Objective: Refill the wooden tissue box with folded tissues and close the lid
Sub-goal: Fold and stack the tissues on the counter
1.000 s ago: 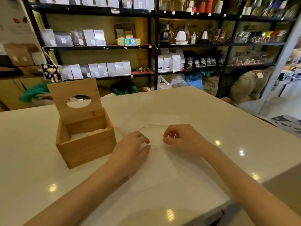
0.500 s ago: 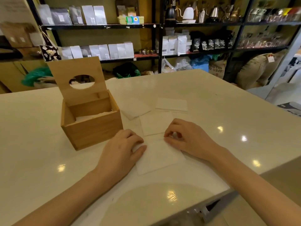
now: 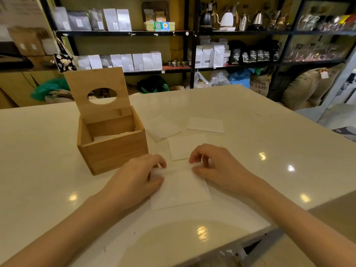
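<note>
The wooden tissue box [image 3: 113, 153] stands on the white table, left of centre. Its lid [image 3: 98, 93], with an oval hole, is raised upright at the back. White tissues [image 3: 113, 136] lie inside the box. A white tissue [image 3: 180, 189] lies flat in front of me. My left hand [image 3: 134, 180] pinches its far left corner. My right hand [image 3: 217, 166] pinches its far right edge between thumb and curled fingers. Three more folded tissues lie beyond: one [image 3: 185, 146] just behind my hands, one [image 3: 162, 128] beside the box, one [image 3: 206, 125] farther right.
The white table [image 3: 260, 135] ends at a front edge close to me and a right edge. Black shelves [image 3: 192, 33] with bags, kettles and jars stand behind. Sacks [image 3: 308, 87] lie on the floor at the right.
The camera has tilted down, so the table scene sits higher in view. Both hands stay on the near tissue, and their fingers have closed on its far edge.
</note>
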The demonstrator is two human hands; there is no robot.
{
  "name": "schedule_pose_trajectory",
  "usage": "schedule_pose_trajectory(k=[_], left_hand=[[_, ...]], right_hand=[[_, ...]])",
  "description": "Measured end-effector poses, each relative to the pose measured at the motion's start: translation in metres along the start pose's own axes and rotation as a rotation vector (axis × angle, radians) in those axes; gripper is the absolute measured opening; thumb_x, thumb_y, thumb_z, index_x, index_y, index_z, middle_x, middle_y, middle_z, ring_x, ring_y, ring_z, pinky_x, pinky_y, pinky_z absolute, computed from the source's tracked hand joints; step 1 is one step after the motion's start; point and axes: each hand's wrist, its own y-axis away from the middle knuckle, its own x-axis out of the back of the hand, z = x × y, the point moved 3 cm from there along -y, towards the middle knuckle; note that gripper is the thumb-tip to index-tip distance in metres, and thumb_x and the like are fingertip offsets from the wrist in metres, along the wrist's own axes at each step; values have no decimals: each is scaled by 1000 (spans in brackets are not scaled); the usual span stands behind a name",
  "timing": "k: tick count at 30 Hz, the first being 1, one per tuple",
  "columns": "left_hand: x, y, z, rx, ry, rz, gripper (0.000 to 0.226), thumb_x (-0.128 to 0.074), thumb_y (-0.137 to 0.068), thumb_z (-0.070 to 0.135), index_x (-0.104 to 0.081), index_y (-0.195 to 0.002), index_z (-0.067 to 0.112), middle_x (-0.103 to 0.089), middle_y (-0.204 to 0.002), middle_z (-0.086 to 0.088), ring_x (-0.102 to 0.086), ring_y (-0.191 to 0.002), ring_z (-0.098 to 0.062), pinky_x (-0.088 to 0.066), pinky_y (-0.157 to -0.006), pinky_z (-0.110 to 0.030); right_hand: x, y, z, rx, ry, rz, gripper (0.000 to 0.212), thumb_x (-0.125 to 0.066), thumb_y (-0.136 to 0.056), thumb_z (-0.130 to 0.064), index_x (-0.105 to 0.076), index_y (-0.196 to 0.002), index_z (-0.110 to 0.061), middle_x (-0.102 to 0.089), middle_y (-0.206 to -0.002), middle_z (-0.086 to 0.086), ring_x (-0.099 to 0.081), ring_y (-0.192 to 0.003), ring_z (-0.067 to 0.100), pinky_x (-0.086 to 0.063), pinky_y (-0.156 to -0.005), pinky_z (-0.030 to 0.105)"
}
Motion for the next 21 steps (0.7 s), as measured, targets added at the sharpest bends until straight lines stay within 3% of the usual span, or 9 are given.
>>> schedule_pose_trajectory(k=[3,6,8,11,16,18,21], left_hand=[[0,-3,2,26,-109,-22,32,-54,-85,37,-47,-116,32,-48,-102,14,-43,-77,-4,-42,-72,-20],[7,-10,4,39,-159,-18,44,-55,-83,42,-42,-124,31,-46,-119,11,-45,-97,-7,-46,-85,-27],[14,-16,14,-41,-155,36,39,-51,-86,39,-45,-123,29,-46,-125,9,-45,-110,-10,-45,-91,-30],[12,-36,30,-156,-120,76,30,-44,-92,32,-52,-120,24,-50,-125,6,-47,-114,-11,-43,-94,-30],[-21,-75,26,-120,-90,33,40,-35,-97,24,-41,-135,13,-41,-143,-3,-35,-132,-18,-25,-108,-25],[-29,-84,20,-103,-94,51,40,-33,-97,21,-43,-134,7,-41,-144,-9,-35,-133,-22,-22,-109,-26],[-36,-90,15,-124,-96,61,35,-36,-96,18,-56,-120,1,-55,-130,-14,-47,-122,-27,-31,-102,-30]], right_hand=[[-1,1,-1,52,155,-24,10,-56,-86,-23,-57,-96,-25,-51,-98,-9,-45,-69,1,-39,-68,22],[9,-4,5,75,209,-17,21,-59,-85,-28,-56,-105,-25,-45,-108,-13,-41,-82,1,-39,-76,25],[23,-16,8,102,202,67,23,-59,-86,-27,-57,-109,-23,-47,-114,-9,-40,-95,3,-40,-83,26],[37,-39,16,73,256,122,21,-55,-89,-25,-60,-109,-21,-57,-114,-2,-47,-100,12,-42,-85,29],[27,-48,36,8,272,83,29,-48,-92,-25,-56,-120,-25,-58,-126,-3,-46,-121,16,-39,-99,34],[24,-50,38,10,302,78,35,-42,-94,-19,-51,-128,-19,-54,-133,-1,-41,-127,17,-35,-102,33],[18,-52,40,33,398,27,36,-41,-93,-16,-51,-127,-12,-58,-129,4,-41,-125,24,-37,-98,37]])
